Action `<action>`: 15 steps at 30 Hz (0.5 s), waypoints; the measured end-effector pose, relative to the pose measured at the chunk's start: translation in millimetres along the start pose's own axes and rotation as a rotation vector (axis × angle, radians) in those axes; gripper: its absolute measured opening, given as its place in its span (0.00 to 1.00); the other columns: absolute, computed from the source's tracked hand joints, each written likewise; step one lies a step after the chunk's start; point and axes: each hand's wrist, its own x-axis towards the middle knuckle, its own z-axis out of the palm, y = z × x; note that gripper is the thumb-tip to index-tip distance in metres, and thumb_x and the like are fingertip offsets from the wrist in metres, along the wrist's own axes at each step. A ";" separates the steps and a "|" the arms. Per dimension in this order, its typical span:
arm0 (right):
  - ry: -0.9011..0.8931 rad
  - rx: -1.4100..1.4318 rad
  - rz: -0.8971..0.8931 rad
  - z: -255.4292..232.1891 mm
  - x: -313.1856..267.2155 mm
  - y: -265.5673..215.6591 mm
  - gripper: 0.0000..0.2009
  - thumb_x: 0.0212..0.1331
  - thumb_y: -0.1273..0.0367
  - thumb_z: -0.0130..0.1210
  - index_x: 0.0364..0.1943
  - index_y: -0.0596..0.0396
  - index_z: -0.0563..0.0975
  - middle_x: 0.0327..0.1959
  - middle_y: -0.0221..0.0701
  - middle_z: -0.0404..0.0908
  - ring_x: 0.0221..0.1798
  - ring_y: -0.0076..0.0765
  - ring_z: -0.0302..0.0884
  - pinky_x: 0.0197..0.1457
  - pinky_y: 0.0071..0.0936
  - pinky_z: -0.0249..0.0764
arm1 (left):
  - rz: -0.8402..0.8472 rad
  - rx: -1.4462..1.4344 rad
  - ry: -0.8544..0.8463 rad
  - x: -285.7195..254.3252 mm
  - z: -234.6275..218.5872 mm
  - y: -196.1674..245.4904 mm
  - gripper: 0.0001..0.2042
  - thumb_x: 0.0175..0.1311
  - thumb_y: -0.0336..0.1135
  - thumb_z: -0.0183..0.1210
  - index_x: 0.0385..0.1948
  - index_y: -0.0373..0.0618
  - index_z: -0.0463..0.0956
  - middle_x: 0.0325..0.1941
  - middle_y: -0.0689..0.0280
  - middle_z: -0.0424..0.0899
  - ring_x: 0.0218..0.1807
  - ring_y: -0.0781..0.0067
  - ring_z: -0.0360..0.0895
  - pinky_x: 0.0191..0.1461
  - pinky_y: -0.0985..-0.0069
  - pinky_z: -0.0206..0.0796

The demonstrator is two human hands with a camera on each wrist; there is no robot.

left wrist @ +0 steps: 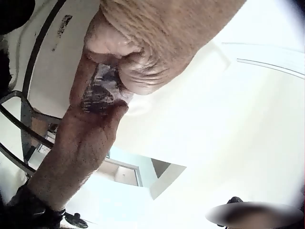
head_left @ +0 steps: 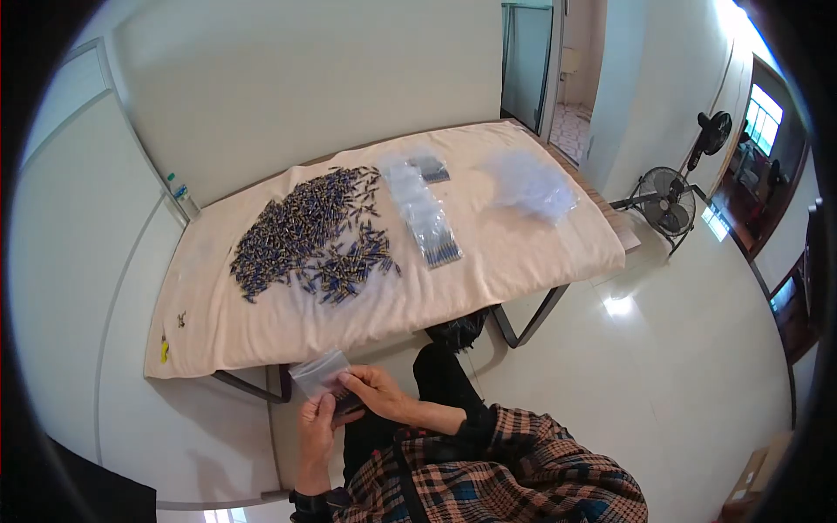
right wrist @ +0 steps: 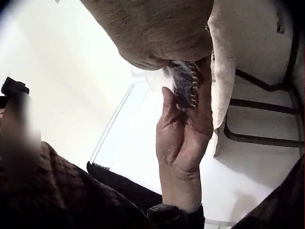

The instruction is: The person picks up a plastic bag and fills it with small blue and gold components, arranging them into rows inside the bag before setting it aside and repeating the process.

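Low in the head view, both hands meet just below the near edge of the table, in front of the person's lap. Left hand [head_left: 316, 429] stands with fingers pointing up; right hand [head_left: 377, 390] comes across from the right and lies above and slightly ahead of it. Between them: a small clear bag [head_left: 319, 370], mouth end sticking up and away from the person, toward the table.

Left hand: fingers and thumb curled round the lower part of the bag, holding it. In the right wrist view the left hand [right wrist: 183, 138] rises upright, with a bundle of small dark pieces [right wrist: 185, 86] showing through the plastic at its fingertips. Long axis of the bundle runs roughly in line with the left fingers, up toward the bag's mouth.

Right hand: thumb and fingers pinch the bag from the opposite side. The left wrist view shows the bag's dark contents [left wrist: 101, 90] squeezed between the two hands, touching both. Neither hand is nearer; both are on it.

On the table, well apart from the hands: a cream cloth [head_left: 514, 253] over the top, a broad heap of small dark blue pieces [head_left: 305, 235] on the left half, a row of filled bags [head_left: 423, 213] in the middle, a pile of empty clear bags [head_left: 532, 185] to the right.
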 end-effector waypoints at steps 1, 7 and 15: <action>0.023 0.001 -0.007 -5.7 1.0 -3.6 0.14 0.68 0.67 0.42 0.43 0.64 0.77 0.34 0.27 0.80 0.37 0.17 0.73 0.44 0.18 0.71 | -0.023 -0.004 -0.021 2.9 4.1 1.4 0.18 0.69 0.42 0.47 0.51 0.37 0.69 0.46 0.59 0.79 0.45 0.64 0.79 0.45 0.63 0.77; 0.174 0.110 -0.023 -67.0 18.8 -76.1 0.15 0.69 0.66 0.41 0.38 0.63 0.77 0.37 0.34 0.81 0.40 0.25 0.78 0.47 0.23 0.74 | 0.013 0.063 -0.050 15.3 26.3 22.1 0.21 0.67 0.45 0.50 0.51 0.36 0.69 0.44 0.57 0.79 0.45 0.65 0.80 0.42 0.67 0.77; 0.407 -0.281 -0.302 -251.9 110.4 -157.0 0.15 0.67 0.65 0.45 0.42 0.64 0.76 0.32 0.34 0.81 0.38 0.26 0.79 0.44 0.24 0.75 | 0.542 0.646 0.467 69.8 -68.0 14.6 0.09 0.64 0.30 0.51 0.41 0.36 0.74 0.31 0.63 0.80 0.27 0.79 0.73 0.29 0.83 0.65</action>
